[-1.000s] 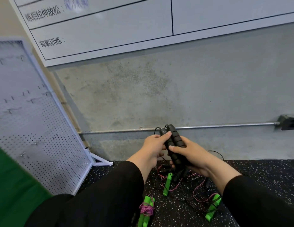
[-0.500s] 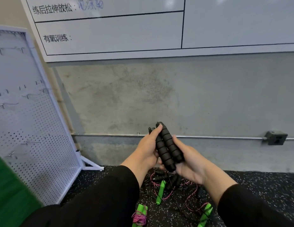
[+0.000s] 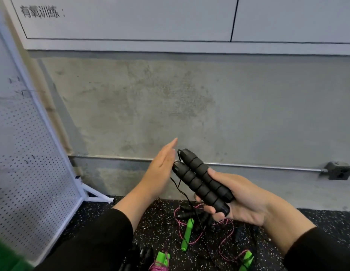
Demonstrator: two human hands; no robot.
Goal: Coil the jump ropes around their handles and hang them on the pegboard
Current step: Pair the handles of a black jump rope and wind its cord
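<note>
Even, soft indoor light, no glare — faint shadow under the whiteboard (image 3: 170, 22) edge; wide-angle bowing at the margins, pegboard (image 3: 23, 153) motion-blurred at left.

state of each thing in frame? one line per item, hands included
left hand: open, fingers straight, beside the handles
right hand: grips both black handles
black handles: paired side by side, cord hanging loose, uncoiled
green-handled ropes: tangled on the floor
coiled green bundle: wrapped in pink cord, on floor
pegboard: standing, leaning

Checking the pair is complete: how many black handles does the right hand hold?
2, side by side in the right hand: the lower handle and the upper handle. None seems hidden in the grip.
</note>
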